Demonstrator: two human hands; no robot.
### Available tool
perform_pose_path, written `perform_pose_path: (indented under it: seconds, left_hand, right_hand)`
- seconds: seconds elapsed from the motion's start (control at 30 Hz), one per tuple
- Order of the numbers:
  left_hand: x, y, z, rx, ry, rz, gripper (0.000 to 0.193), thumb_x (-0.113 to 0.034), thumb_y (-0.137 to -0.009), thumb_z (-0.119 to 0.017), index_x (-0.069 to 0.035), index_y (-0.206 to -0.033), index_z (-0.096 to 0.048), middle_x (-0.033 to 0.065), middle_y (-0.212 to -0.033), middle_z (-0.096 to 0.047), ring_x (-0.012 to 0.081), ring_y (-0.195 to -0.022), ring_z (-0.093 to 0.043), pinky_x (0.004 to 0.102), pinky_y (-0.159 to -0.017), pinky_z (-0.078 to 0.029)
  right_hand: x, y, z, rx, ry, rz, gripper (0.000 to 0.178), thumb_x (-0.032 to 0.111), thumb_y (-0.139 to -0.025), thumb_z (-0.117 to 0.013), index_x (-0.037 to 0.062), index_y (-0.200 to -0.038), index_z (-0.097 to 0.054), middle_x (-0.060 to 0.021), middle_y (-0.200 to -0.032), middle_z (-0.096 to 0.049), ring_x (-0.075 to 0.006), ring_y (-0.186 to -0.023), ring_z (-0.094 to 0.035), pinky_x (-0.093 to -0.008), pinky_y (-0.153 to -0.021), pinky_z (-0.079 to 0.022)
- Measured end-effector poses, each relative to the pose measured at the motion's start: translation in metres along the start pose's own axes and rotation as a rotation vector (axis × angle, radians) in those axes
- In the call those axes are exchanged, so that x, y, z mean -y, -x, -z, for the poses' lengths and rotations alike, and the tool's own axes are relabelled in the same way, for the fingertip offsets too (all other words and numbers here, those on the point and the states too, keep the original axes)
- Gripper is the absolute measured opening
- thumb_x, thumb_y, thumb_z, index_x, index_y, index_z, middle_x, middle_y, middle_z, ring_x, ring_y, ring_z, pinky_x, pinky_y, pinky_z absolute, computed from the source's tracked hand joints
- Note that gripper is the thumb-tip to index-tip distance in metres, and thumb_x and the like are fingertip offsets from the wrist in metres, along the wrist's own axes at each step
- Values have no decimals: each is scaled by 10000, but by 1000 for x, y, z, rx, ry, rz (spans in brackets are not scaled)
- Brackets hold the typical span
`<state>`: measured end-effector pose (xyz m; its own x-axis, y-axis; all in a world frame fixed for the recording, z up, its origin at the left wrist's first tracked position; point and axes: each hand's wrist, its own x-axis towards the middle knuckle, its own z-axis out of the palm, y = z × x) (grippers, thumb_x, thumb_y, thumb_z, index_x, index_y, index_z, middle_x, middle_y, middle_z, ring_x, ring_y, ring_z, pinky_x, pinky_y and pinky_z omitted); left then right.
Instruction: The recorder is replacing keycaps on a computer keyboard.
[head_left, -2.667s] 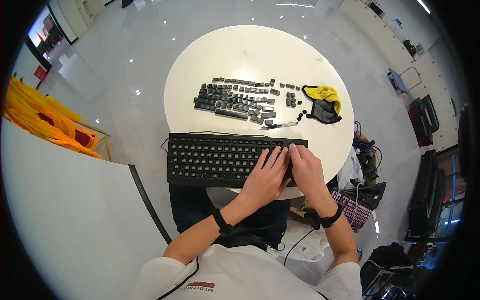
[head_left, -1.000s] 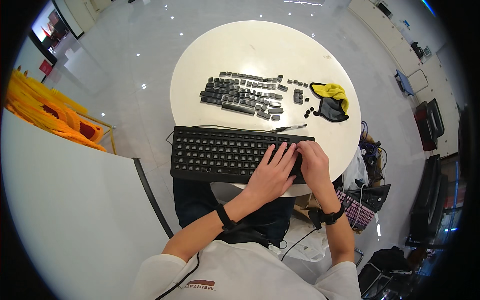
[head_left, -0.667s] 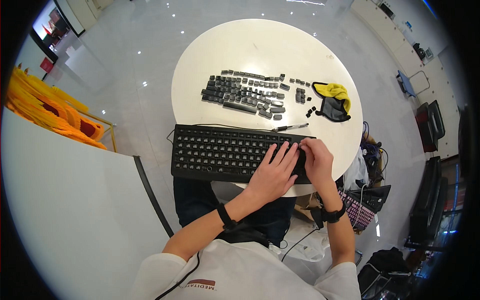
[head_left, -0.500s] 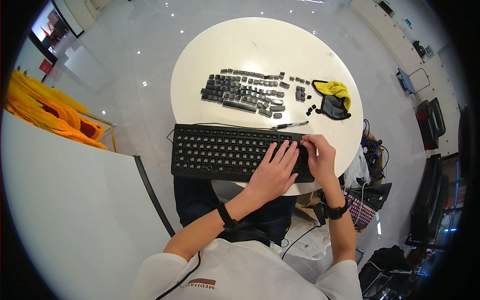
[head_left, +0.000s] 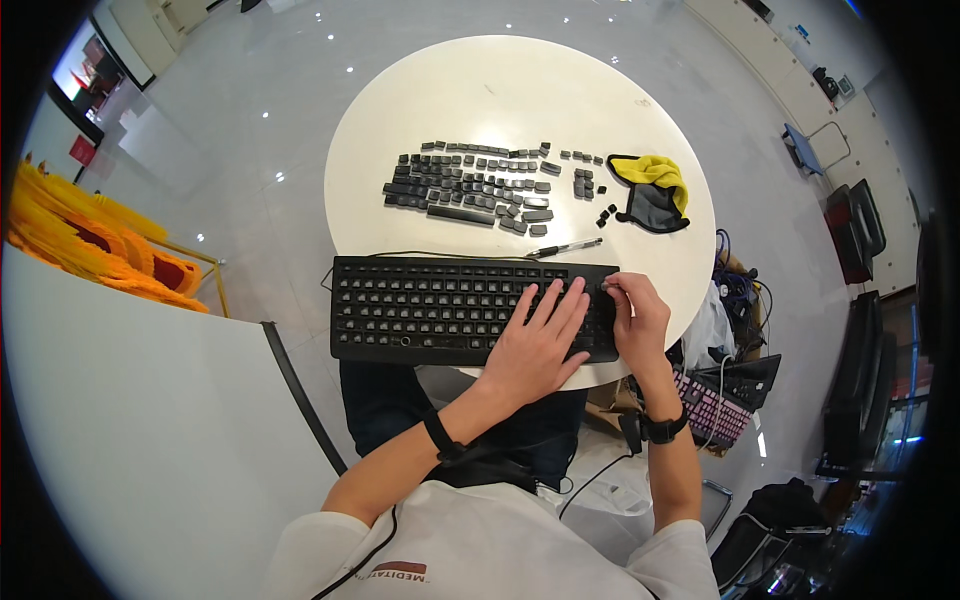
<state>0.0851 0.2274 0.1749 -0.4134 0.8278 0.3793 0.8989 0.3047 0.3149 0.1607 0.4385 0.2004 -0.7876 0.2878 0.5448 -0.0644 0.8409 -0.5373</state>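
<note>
A black keyboard [head_left: 420,310] with its keycaps off lies along the near edge of the round table, bare switches showing. Across its right half my left hand [head_left: 538,335] rests flat, fingers stretched out and pointing away from me. At the keyboard's upper right corner my right hand [head_left: 640,318] is closed, thumb and index finger pinched together; what is between them, if anything, is too small to make out. Beyond the keyboard, loose black keycaps [head_left: 465,185] are laid out in rows. A pen [head_left: 564,247] lies between the rows and the keyboard.
A yellow and grey cloth [head_left: 652,195] is at the right of the white round table [head_left: 480,85]. Beside the table on the right stand tangled cables [head_left: 745,285] and a pink-keyed keyboard [head_left: 712,408]. A white panel [head_left: 150,420] is at my left.
The whole view has shifted slightly, so the table and keycaps appear farther left. Both hands keep nearly the same pose over the keyboard.
</note>
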Motion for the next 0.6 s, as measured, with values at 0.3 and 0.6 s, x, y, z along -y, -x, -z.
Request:
perform_pose_path:
  seconds: [0.3,0.6]
  left_hand:
    - [-4,-6,1,101,-73,6,970,-697,-1045,-671,-74,-1759,-463,126,-1864,-369,366,-1660,-390,599,-1354,-294]
    - [-3,-9,5,111,-118,7,1000,-698,-1044,-665,-14,-1745,-464,128,-1865,-362,360,-1653,-390,593,-1345,-303]
  right_hand:
    - [-2,0,0,23,1,42,246,-147,-942,-763,-15,-1150,-763,-173,-1047,-785,-363,-957,-786,-401,-823,-643]
    - [-15,-11,-6,75,-32,261,193,-127,-931,-778,-26,-1095,-771,-159,-985,-780,-366,-968,-777,-405,-815,-642]
